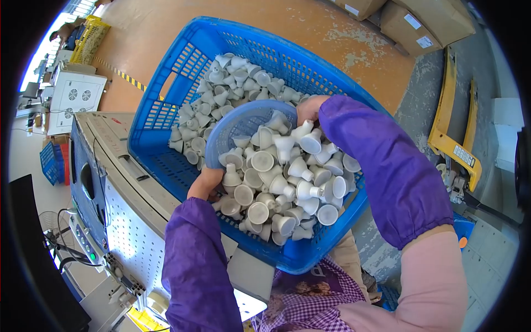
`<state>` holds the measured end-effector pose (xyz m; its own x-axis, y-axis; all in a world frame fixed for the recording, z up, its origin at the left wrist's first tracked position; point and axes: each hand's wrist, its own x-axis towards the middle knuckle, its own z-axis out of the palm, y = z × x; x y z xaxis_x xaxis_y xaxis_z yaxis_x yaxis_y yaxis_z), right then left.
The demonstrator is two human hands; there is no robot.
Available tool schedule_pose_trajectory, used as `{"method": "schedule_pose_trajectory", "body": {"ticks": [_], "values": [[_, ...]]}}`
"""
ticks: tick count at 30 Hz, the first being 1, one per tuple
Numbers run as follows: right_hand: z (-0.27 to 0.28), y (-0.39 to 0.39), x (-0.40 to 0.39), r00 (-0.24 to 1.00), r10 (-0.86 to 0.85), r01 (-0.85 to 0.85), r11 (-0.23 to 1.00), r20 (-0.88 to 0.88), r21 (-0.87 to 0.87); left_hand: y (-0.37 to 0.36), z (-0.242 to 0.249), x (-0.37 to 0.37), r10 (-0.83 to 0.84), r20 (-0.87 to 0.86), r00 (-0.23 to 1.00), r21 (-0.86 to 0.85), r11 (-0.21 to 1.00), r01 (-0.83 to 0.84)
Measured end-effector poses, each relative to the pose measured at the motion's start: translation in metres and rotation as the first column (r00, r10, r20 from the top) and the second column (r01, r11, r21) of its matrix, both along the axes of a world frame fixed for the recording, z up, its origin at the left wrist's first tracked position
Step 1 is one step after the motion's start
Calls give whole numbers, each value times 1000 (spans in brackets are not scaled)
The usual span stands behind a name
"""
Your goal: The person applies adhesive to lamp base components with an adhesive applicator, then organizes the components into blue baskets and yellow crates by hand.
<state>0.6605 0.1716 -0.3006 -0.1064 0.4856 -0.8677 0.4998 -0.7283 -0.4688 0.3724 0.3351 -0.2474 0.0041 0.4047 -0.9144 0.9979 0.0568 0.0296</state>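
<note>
A round blue-grey plastic basket (222,134) is tilted inside a large blue crate (166,91). My left hand (207,182) grips the basket's near-left rim, with the fingertips partly hidden. At the far-right rim, my right hand (310,109) is closed on the basket as well. White cup-shaped spotlight bulbs (285,146) fill the basket's lower side and spread over its edge towards me. More bulbs (238,77) lie heaped in the crate behind the basket. I cannot make out where the basket's load ends and the crate's pile begins.
A grey machine cabinet (133,171) stands against the crate's left side. Cardboard boxes (415,25) are at the back right, and a yellow pallet-truck frame (456,149) is on the right. Far left, a person (69,33) is beside a yellow crate (90,40).
</note>
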Motion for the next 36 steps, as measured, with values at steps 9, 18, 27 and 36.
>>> {"method": "schedule_pose_trajectory", "body": {"ticks": [9,18,27,36], "values": [[-20,-4,-17,939,-185,33,886,288,463,9,-18,-5,34,31,999,59,998,-36],[71,-101,-16,806,-429,143,809,408,570,20,-51,-14,-244,166,956,177,960,214],[91,-81,-18,777,-624,628,760,84,-165,-5,-7,7,-157,198,968,286,953,96],[35,-80,-69,400,-902,897,422,-164,-131,18,-41,2,-80,95,992,-43,995,85]]}}
